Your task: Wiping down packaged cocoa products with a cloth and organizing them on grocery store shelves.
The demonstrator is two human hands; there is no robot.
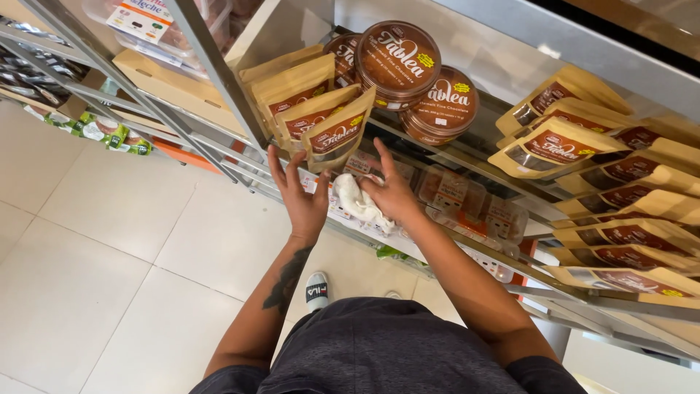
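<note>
Centrally placed: crumpled white cloth, bunched soft fabric, pressed against front edge of metal shelf at middle of frame. Judged light, limp, easily compressed, not fragile, not slippery; best taken as a gathered wad in the palm, loose tail hanging below.

Right hand: grip closed around the white cloth, index finger extended upward toward shelf edge, just right of centre.

Left hand: grip released, fingers spread, palm facing the cloth; fingertips just under tan stand-up pouches with brown labels and clear windows, upper centre. Pouches: matte paper-like film, flexible, upright, slightly leaning, overlapped in a row.

Round brown tubs with printed lids, top centre: rigid plastic, glossy, stacked and tilted against each other on the shelf.

Further tan pouches lying flat in overlapping rows, right side of frame.

Clear plastic boxes with orange-and-white labels, lower shelf, right of the hands: stiff, glossy.

Shelving: thin grey metal rails, smooth.

Pale square floor tiles, lower left: hard, faintly glossy.

Dark grey garment and white slip-on sandal, bottom centre.
</note>
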